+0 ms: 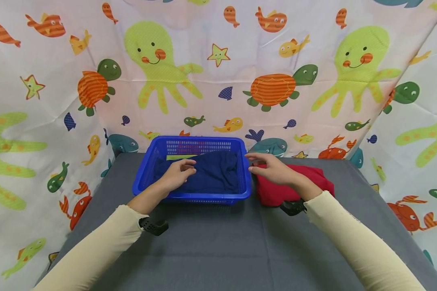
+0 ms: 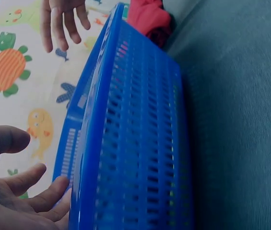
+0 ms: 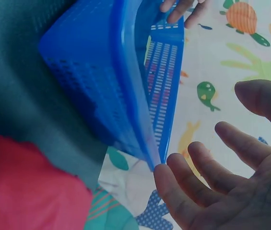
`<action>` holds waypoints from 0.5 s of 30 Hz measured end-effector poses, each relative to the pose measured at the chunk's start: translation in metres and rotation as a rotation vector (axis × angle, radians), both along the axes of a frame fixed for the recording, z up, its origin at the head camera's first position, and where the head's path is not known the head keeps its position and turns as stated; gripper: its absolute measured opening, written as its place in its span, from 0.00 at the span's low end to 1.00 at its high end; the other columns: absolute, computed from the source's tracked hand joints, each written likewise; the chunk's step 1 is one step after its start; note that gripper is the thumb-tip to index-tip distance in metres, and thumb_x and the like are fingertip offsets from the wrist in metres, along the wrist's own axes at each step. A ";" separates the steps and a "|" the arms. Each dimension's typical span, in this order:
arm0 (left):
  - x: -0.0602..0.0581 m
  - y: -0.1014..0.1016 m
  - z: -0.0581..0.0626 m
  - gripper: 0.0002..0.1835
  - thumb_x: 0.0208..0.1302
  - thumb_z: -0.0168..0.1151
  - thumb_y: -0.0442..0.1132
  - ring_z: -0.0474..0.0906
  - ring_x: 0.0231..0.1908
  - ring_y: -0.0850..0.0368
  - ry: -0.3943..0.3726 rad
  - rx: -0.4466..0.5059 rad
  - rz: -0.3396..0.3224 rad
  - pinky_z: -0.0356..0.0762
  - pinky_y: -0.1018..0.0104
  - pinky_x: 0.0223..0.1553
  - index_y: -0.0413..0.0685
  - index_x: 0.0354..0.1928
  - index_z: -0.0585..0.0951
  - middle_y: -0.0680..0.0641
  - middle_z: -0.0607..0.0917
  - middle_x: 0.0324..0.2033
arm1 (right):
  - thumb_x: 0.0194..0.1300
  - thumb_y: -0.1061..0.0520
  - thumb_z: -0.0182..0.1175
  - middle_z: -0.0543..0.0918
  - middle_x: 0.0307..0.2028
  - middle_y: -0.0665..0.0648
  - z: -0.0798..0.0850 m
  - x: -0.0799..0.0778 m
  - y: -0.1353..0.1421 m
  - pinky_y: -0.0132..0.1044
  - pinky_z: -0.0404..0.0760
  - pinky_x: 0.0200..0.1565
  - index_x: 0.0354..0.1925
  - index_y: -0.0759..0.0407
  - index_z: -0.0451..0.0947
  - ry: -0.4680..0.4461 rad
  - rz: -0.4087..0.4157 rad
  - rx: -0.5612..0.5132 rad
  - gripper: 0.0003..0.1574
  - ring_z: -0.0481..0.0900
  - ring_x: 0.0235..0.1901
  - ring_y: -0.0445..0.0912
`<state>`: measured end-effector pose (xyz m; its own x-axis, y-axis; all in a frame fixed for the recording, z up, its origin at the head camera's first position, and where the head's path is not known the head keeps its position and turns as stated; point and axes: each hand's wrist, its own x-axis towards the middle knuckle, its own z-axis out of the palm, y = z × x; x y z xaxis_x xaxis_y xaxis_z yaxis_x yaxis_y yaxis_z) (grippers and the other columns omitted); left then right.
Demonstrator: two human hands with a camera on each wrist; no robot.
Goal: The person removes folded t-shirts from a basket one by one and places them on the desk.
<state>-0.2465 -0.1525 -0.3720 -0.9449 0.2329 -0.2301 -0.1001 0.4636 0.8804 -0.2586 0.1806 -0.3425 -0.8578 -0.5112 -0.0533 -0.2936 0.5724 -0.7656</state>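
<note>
A blue plastic basket (image 1: 193,197) with slotted walls stands on the table, and dark blue cloth (image 1: 215,171) lies inside it. Over its left part hovers my left hand (image 1: 178,174), fingers loosely bent and holding nothing; in the left wrist view that hand (image 2: 29,191) is beside the basket's rim (image 2: 89,139). My right hand (image 1: 273,167) is at the basket's right edge, above a folded red cloth (image 1: 309,178). The right wrist view shows the right hand (image 3: 221,187) with its fingers spread and nothing in them, near the rim; whether a fingertip touches it I cannot tell.
A strip of yellow-green (image 1: 180,157) shows at the back inside the basket. The grey-covered table (image 1: 215,250) extends toward me. Behind and on both sides hangs a white curtain (image 1: 211,113) printed with sea animals.
</note>
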 end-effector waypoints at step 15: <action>-0.002 -0.044 0.003 0.28 0.79 0.48 0.44 0.67 0.71 0.36 0.001 -0.062 0.021 0.70 0.42 0.68 0.43 0.75 0.63 0.32 0.70 0.71 | 0.75 0.55 0.55 0.70 0.69 0.71 -0.001 -0.011 -0.030 0.60 0.75 0.65 0.74 0.59 0.64 -0.044 0.008 -0.032 0.34 0.72 0.66 0.65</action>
